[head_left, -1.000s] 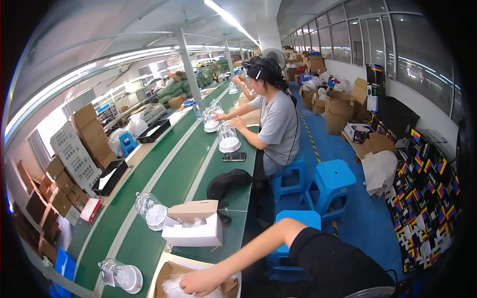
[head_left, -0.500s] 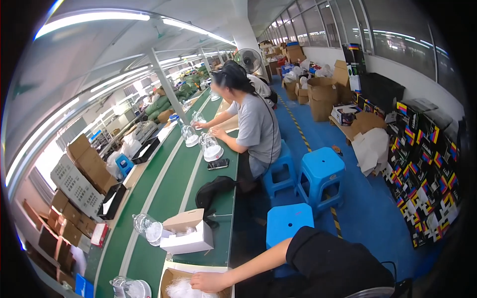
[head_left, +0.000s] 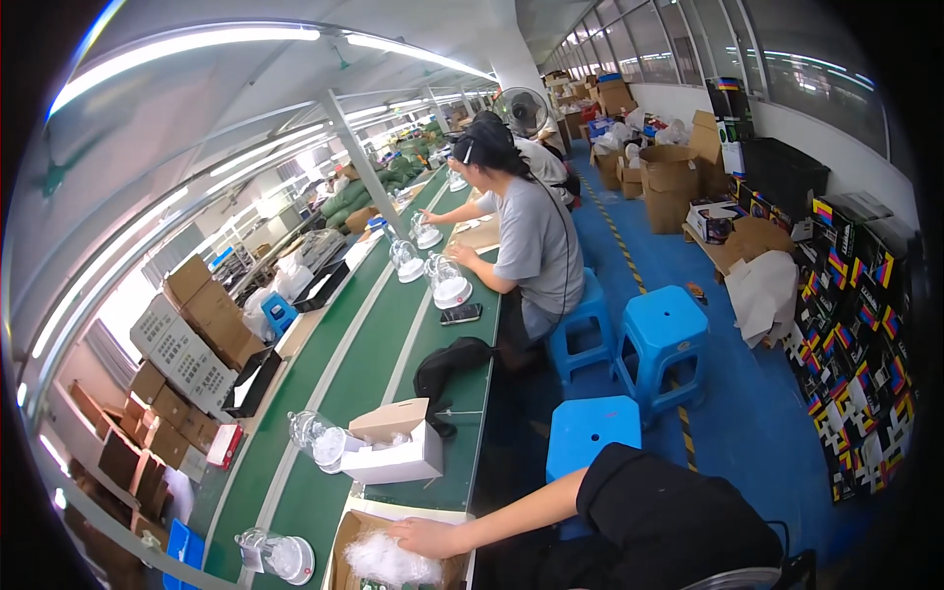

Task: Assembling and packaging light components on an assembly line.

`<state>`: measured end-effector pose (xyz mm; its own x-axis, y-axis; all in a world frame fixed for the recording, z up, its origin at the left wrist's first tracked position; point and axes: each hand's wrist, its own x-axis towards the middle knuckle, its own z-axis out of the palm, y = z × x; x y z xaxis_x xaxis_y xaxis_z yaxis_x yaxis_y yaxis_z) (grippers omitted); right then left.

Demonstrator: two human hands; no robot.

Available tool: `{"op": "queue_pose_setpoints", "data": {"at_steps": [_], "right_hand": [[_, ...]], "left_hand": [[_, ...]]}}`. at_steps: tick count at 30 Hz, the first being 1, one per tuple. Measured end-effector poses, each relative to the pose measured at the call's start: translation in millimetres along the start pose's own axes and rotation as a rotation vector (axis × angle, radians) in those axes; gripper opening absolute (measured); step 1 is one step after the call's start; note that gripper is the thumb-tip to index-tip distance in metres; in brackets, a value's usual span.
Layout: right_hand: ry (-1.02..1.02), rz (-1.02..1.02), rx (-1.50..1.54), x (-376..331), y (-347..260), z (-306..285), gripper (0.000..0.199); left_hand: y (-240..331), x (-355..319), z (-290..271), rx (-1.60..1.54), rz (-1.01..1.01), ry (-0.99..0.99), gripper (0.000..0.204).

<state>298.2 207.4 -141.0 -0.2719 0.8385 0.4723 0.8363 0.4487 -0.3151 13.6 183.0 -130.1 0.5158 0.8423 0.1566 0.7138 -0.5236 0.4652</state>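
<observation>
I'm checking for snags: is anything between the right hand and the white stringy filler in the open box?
Nothing visible is: the right hand is already at the upper right part of the white stringy filler, inside the open box.

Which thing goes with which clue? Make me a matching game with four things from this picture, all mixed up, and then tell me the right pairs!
Things:
1. right hand
2. small open box
3. nearest stool
4. phone

Clues:
A. blue
B. flat and dark, lying on the green table
C. touching white stringy filling
D. white on its front side

Right pairs: 1-C, 2-D, 3-A, 4-B
</observation>
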Motion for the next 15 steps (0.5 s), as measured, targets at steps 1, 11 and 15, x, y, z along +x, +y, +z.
{"op": "queue_pose_setpoints", "data": {"at_steps": [1, 11, 15], "right_hand": [[0.076, -0.002, -0.04, -0.7, -0.4, -0.1, 0.021], [-0.055, 0.137, -0.043, -0.4, -8.8, -15.1, 0.023], [0.156, 0.118, -0.014, -6.0, -1.9, -7.8, 0.023]], "left_hand": [[-0.5, -0.9, 2.6, -0.025, -0.014, 0.004, 0.06], [-3.9, -12.5, 32.4, -0.279, -0.169, 0.021, 0.059], [0.4, -20.0, 46.7, -0.381, -0.231, 0.011, 0.058]]}}
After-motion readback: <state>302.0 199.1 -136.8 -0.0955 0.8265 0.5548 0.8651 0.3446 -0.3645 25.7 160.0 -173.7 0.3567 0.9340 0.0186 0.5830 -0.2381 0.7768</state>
